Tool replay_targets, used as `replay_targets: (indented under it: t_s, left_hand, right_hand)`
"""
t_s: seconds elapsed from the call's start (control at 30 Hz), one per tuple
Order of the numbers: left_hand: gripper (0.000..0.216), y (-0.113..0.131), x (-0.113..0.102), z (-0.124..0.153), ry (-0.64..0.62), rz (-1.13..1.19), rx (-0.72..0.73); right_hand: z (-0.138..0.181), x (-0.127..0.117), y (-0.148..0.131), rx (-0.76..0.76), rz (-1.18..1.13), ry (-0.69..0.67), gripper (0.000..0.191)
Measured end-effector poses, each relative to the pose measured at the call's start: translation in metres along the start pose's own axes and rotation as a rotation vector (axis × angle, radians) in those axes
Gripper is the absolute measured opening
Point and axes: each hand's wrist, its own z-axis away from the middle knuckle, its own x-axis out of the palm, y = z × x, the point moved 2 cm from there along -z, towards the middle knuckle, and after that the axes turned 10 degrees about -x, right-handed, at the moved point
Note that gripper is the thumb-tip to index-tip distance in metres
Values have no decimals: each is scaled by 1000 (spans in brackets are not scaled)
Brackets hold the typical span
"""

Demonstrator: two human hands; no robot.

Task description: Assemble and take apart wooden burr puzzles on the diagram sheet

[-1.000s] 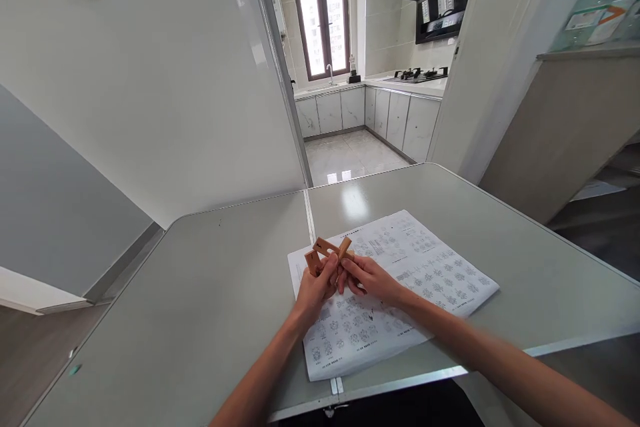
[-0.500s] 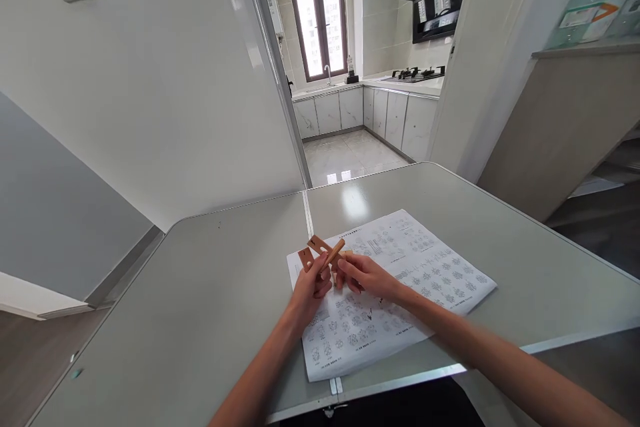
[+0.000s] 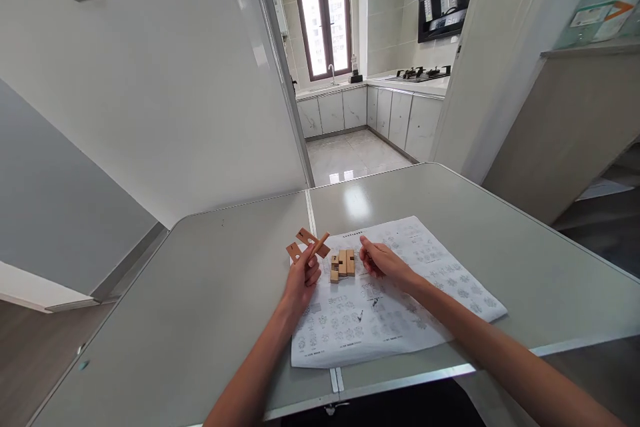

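Note:
Pinched in my left hand [image 3: 303,276] are several wooden puzzle pieces [image 3: 306,236]: flat brown plates with round holes and dark marks, and a narrow stick-like one crossing them. My fingers hide their lower ends. Just right of that hand, a small group of notched light-wood blocks [image 3: 343,263] stands close together on a printed paper sheet [image 3: 400,327]. My right hand [image 3: 385,260] is beside the blocks, apart from them, thumb raised and fingers half curled, with nothing visible in it. Small printed diagrams cover the sheet.
The sheet lies on a grey-green folding table [image 3: 235,293] with a metal seam. A white wall panel [image 3: 200,80] borders the far left edge. Plastic bottles [image 3: 600,13] stand on a ledge at the right. Beyond the table is a kitchen with a stove [image 3: 423,73].
My hands have moved apart: the left has shifted left with the puzzle pieces, the right has drawn back to the right. The notched blocks between them are now in plain view.

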Motion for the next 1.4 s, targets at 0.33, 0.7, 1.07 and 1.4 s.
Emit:
replay_targets:
  t_s: [0.33,0.7,1.07,1.4]
  left_hand:
    - [41,10,-4,7,20,-22,27]
    - [44,6,2,7,99,-16,77]
    - [47,26,8,23,82,-144,287]
    - [41,-1,26,26,-65,-375,80]
  right_hand:
    - [2,16,9,-219,158,-104,55]
    - [10,28,10,-645,900,-38,27]
    - [22,34,-6,-812,618,-380,21]
    - [10,24,-11,-522,26,-201,37]
